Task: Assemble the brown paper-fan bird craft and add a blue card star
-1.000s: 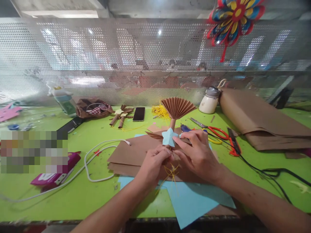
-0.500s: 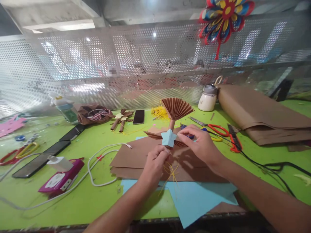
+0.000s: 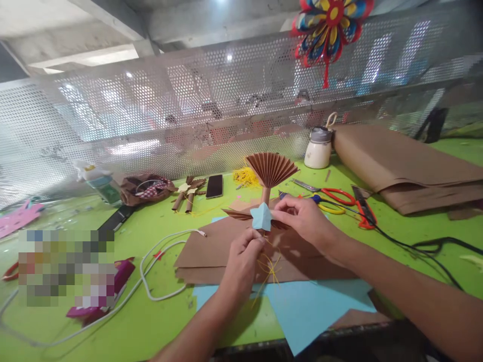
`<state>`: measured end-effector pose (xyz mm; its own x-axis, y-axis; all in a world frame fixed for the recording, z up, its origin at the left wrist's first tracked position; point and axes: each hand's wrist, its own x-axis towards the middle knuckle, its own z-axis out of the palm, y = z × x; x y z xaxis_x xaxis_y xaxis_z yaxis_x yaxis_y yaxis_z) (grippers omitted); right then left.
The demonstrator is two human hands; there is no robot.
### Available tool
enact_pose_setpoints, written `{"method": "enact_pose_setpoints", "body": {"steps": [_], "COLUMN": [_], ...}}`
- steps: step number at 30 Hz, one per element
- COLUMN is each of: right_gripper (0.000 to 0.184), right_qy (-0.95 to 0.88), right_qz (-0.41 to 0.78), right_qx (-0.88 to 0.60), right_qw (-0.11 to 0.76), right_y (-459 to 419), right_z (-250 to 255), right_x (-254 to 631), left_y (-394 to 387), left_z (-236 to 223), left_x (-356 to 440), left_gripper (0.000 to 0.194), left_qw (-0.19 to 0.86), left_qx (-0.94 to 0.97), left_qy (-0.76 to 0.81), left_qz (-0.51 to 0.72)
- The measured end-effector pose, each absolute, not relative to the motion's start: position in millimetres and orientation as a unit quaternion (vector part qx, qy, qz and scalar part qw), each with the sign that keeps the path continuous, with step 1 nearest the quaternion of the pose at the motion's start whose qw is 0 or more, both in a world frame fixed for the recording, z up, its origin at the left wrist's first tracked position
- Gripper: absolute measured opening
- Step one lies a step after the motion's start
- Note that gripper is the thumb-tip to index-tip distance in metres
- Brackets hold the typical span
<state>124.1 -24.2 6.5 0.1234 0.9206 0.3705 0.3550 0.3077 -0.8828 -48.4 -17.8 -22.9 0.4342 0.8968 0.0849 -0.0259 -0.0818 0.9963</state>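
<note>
Papercraft figure (image 3: 266, 195), pleated fan (image 3: 271, 169) uppermost: pinched by left hand (image 3: 245, 246) just below pale-blue star (image 3: 261, 218) and by right hand (image 3: 304, 217) at star's side. Brown paper (image 3: 211, 244) beneath hands; scissors (image 3: 307, 186) beyond right hand.

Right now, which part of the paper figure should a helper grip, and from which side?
I'd grip the bare tube between the pleated fan and the blue star, coming from the person's left. It looks narrow and round, so should suit a light pinch; the fan's folds might crush. The right hand is at the star's right edge, leaving the tube's left side open.
</note>
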Motion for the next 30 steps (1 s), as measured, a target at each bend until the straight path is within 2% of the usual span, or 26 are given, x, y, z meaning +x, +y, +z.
{"method": "enact_pose_setpoints", "body": {"steps": [7, 30], "right_gripper": [0.019, 0.015], "right_qy": [-0.605, -0.632], "right_qz": [0.285, 0.251], "right_qx": [-0.517, -0.508], "right_qw": [0.534, 0.529], "right_y": [-26.1, -23.6], "right_z": [8.3, 2.7], "right_x": [123.0, 125.1], "left_y": [-21.0, -25.2], "left_z": [-20.5, -11.9], "left_x": [-47.0, -42.9], "left_gripper": [0.017, 0.021], "left_qw": [0.592, 0.651], "left_qx": [0.600, 0.516], "left_qy": [0.350, 0.362], "left_qz": [0.409, 0.423]}}
